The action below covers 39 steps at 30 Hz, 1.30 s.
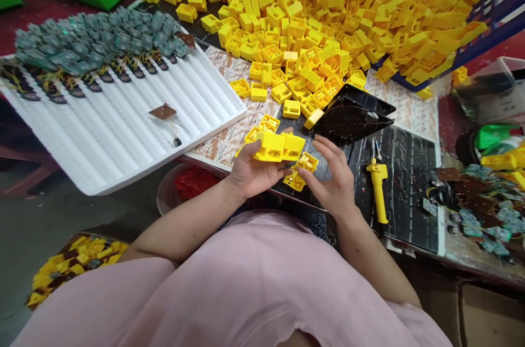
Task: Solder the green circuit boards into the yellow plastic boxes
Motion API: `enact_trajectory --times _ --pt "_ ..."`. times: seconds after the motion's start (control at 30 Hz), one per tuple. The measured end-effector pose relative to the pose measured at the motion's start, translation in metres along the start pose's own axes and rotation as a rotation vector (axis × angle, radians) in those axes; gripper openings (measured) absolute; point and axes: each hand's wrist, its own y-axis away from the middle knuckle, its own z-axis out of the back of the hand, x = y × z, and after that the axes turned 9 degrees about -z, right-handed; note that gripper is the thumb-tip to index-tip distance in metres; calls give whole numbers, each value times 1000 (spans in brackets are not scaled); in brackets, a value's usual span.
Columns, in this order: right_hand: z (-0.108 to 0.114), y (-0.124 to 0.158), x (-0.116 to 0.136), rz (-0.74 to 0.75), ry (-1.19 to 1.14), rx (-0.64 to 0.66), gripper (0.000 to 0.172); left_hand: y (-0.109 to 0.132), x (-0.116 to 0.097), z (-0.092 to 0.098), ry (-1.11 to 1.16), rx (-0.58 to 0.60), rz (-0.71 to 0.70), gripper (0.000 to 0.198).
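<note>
My left hand [258, 174] is closed around a few yellow plastic housings [272, 148], one with a pattern of small holes facing up. Just to the right, my right hand [333, 180] has its thumb at the edge of another open yellow housing [305, 164], its other fingers spread above. That piece shows moulded ribs inside and lies close to the left fingertips. More yellow housings [268, 123] sit right behind the left hand. Which fingers carry the weight of the right-hand piece is hard to see.
A large heap of yellow housings [295, 24] spills from a blue crate [484, 43]. Green circuit boards with wired speakers rest on a white foam tray [164, 144] at left. A black fan [348, 117] and yellow soldering iron [377, 188] are at right, beside loose boards [488, 221].
</note>
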Motion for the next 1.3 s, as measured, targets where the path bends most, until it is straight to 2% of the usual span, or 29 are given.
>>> enact_trajectory --times 0.1,0.2,0.33,0.5,0.6,0.77,0.97,1.3 --pt "-6 -10 6 48 33 32 59 1 4 0 -7 12 9 93" --pt "-11 -16 3 110 96 32 53 3 5 1 12 28 32 82" --pt "-10 -17 -1 200 156 -62 45 5 -1 4 29 29 121 63" --pt "-1 -14 -2 235 172 -234 51 5 -12 6 16 -25 74 66" --pt "3 -13 -8 230 211 -277 51 5 -13 8 -7 -22 83 69" --pt "3 -6 -19 135 122 -269 57 7 -8 10 -28 2 115 78" --pt "1 2 -28 -58 -115 -239 51 6 -5 13 -29 34 147 80" --pt "-4 -1 -26 -142 -364 -207 56 9 -6 16 -50 47 161 75"
